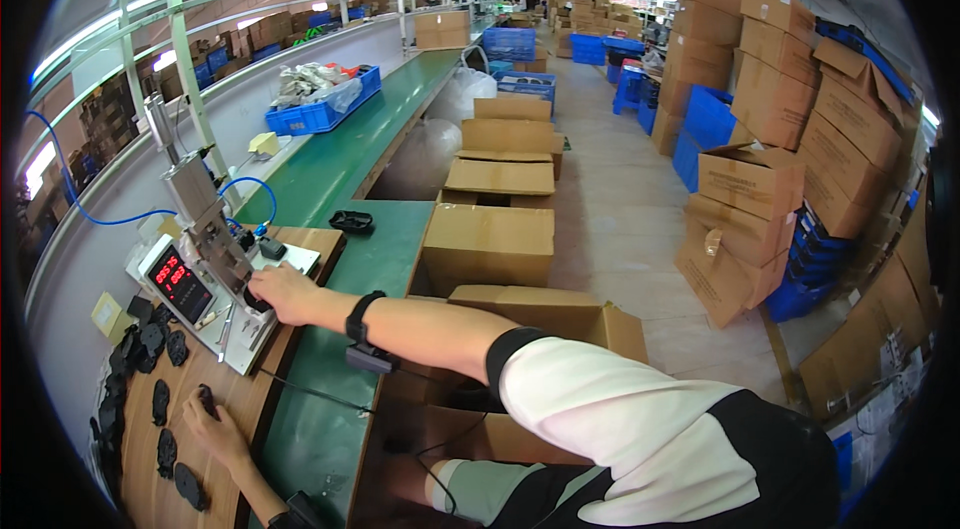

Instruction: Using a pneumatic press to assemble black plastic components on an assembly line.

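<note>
A benchtop press [205, 229] with a metal column and blue air hoses stands on the wooden board. Beside its column is a display box [178, 281] with glowing red digits. My right hand [285, 294] reaches to the press, its fingers closed on a dark part [256, 301] under the press head; the hand hides most of it. Lower on the board, my left hand [212, 432] pinches a small black plastic piece [206, 395]. Several flat black plastic parts [160, 403] lie to its left, with a heap of them [125, 354] along the board's far-left edge.
A green conveyor bench [330, 157] runs away ahead, bearing a blue crate [325, 114] of bagged items. A black part [351, 221] lies near the press. Open cardboard boxes [490, 239] line the bench's right side. Stacked cartons [745, 189] stand across the aisle. A cable [315, 394] crosses the bench edge.
</note>
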`<action>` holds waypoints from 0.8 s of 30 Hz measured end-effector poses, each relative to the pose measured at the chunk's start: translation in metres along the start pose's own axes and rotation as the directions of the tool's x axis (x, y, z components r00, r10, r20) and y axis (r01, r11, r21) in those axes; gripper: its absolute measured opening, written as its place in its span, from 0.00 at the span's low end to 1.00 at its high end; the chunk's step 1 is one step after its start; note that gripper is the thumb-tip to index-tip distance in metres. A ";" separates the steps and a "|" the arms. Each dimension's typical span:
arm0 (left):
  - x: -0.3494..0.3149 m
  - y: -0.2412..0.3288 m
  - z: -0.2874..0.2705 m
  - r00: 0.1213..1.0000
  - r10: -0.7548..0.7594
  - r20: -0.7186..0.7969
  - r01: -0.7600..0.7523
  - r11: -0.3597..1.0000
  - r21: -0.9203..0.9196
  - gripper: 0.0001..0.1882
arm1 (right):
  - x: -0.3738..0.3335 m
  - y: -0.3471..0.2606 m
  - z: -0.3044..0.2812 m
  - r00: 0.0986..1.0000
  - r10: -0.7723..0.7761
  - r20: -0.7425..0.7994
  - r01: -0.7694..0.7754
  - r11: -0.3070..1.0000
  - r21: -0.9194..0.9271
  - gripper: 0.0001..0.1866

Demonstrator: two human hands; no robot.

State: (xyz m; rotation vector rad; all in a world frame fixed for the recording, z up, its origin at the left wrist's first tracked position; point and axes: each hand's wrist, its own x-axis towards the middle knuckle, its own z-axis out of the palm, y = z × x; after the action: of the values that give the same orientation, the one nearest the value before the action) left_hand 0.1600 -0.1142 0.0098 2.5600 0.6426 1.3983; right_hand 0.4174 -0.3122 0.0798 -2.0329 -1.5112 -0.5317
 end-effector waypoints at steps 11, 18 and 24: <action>-0.007 0.001 -0.013 0.998 -0.035 0.042 0.033 0.998 0.050 0.18 | -0.246 -0.024 -0.089 0.751 0.374 -0.544 -0.295 0.927 0.230 0.22; -0.006 0.003 -0.013 0.995 -0.053 0.088 0.048 0.998 0.051 0.18 | -0.551 0.010 -0.009 0.353 0.919 -0.175 -0.926 0.370 0.072 0.12; -0.011 -0.002 -0.010 0.990 -0.087 0.112 0.075 0.991 0.107 0.19 | -0.622 -0.016 0.022 0.110 0.928 0.355 -0.980 0.162 -0.120 0.22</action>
State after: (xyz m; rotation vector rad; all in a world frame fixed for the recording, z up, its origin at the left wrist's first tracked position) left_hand 0.1459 -0.1179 0.0061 2.6377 0.8088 1.2105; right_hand 0.2214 -0.7554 -0.3105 -2.5050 0.0192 0.5441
